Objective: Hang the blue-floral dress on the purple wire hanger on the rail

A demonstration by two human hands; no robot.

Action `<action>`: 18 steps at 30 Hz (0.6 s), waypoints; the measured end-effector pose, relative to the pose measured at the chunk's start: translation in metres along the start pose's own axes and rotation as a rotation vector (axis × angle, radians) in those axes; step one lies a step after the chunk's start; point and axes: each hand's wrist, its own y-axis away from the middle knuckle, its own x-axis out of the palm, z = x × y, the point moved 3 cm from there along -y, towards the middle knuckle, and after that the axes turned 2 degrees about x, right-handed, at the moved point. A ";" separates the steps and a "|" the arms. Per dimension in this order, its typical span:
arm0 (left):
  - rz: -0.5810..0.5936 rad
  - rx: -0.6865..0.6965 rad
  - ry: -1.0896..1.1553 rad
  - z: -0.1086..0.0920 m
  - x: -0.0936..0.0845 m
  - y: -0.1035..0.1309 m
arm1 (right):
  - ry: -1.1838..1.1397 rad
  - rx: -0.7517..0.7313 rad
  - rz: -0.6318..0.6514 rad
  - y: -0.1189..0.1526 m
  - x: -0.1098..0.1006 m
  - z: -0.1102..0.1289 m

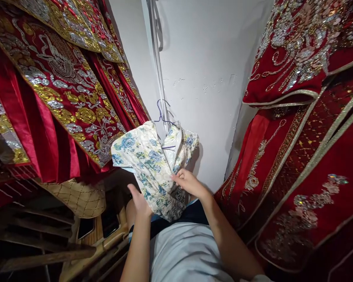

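Note:
A white garment with blue and green flowers hangs on a dark purple hanger in front of the pale wall. My right hand pinches the garment near the bottom of its neckline, on the right side. At the lower left edge of the cloth is my left hand, thumb raised and apart from the rest; its fingers are partly hidden behind the fabric. The lower part of the garment lies gathered close to my lap.
Red embroidered clothes hang at the left, and more beaded red clothes at the right. A bamboo chair with dark phone-like objects stands at lower left. A metal strip runs up the wall.

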 end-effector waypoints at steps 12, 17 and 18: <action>-0.779 0.189 0.037 0.000 0.000 -0.008 | -0.067 -0.120 -0.024 -0.005 0.001 0.002; -0.988 0.645 -0.569 -0.008 0.016 0.007 | -0.145 -0.089 -0.012 -0.002 0.013 0.004; -0.877 0.669 -0.646 -0.009 0.024 0.005 | -0.159 -0.093 0.017 -0.002 0.017 0.006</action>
